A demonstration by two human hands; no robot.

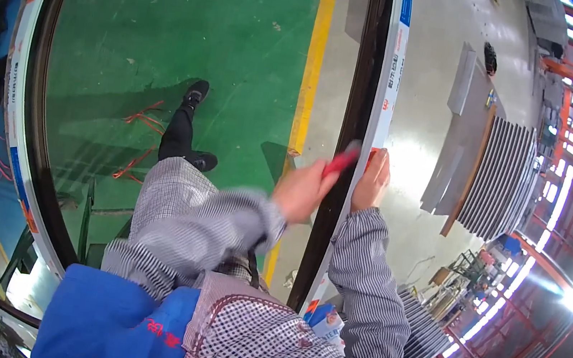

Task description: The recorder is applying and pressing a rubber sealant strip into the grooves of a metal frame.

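In the middle, my left hand [305,190] is closed round a red-handled tool [342,160]. Motion blurs the tool's far end, so its kind cannot be made out. It slants up and right across the dark inner edge of a long frame bar [358,116], whose outer side carries white printed film. At that outer side, my right hand [371,181] has its fingers bent together against the bar. A small orange-red patch [375,151] shows at those fingertips; whether it is a held piece or part of the film is unclear.
Another film-covered bar [21,79] of the frame curves along the left. Through the opening show a green floor [246,43], a yellow line [311,66], red straps [143,116] and a leg in dark trousers [178,132]. Stacked grey profiles [499,182] stand to the right.
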